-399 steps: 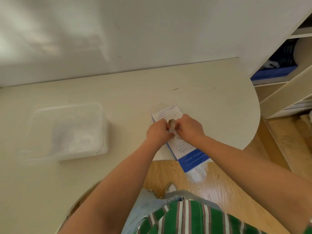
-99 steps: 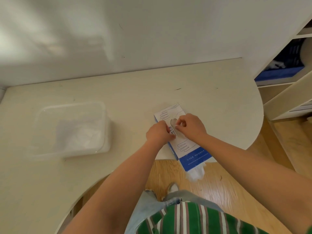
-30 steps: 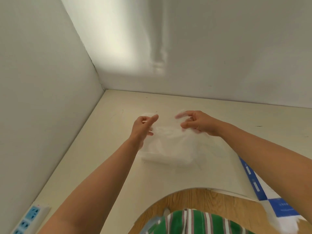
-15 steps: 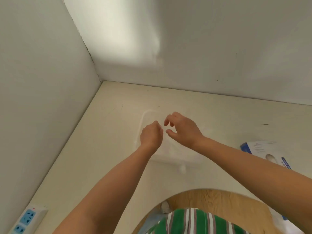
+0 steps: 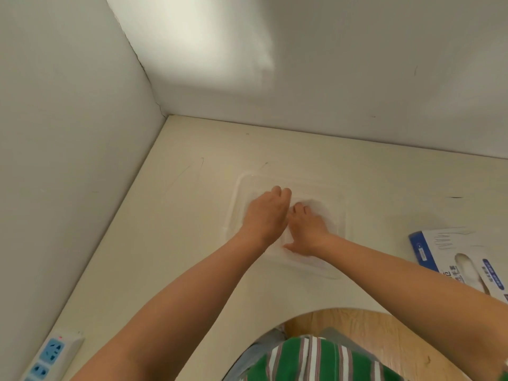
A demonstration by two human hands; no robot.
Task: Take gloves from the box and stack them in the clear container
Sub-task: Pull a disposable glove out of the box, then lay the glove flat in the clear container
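The clear container (image 5: 342, 207) stands on the cream table, in the middle of the view. Thin see-through gloves (image 5: 321, 213) lie inside it. Both of my hands are down in the container, side by side. My left hand (image 5: 268, 213) is over the left half, its fingers pointing down onto the gloves. My right hand (image 5: 306, 229) lies flat on the gloves with the thumb spread out. Neither hand pinches anything that I can see. The white and blue glove box (image 5: 461, 259) lies flat at the right edge, apart from the container.
Walls close the table (image 5: 192, 243) on the left and at the back, meeting in a corner. A white power strip with blue sockets (image 5: 52, 353) lies at the near left. The table's curved front edge cuts in near my body, over the wooden floor.
My hands have carried a glove from the box over to the container. They were above it half a second ago and are now lowered into it, on the gloves.
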